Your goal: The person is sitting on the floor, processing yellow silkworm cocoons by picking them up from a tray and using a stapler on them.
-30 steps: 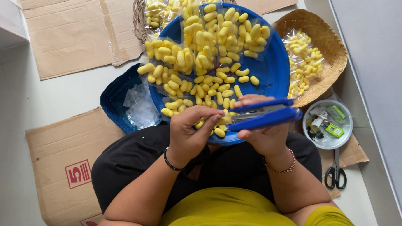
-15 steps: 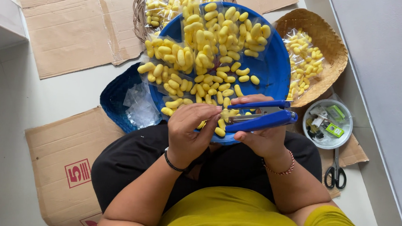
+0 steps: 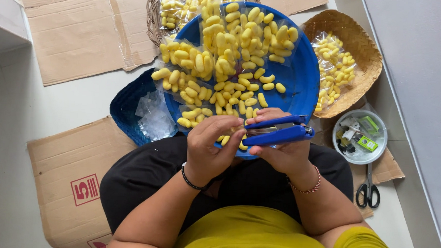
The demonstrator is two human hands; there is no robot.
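My right hand [image 3: 283,154] grips a blue stapler [image 3: 278,131] held level over the near rim of a big round blue tray [image 3: 302,78]. My left hand [image 3: 210,146] pinches a small clear bag of yellow puffed snacks [image 3: 232,138] at the stapler's mouth; my fingers hide most of the bag. The tray is heaped with loose yellow snacks [image 3: 255,73] and several filled clear bags [image 3: 219,44].
A wicker basket [image 3: 360,50] on the right holds packed snack bags. A second wicker basket [image 3: 158,17] sits behind the tray. A small blue basket [image 3: 129,105] holds empty clear bags. A white bowl [image 3: 361,137] of small items and scissors [image 3: 369,190] lie right. Flattened cardboard [image 3: 76,28] covers the floor.
My left hand has shifted right and closed its fingers over the bag at the stapler's mouth. The stapler has stayed nearly where it was.
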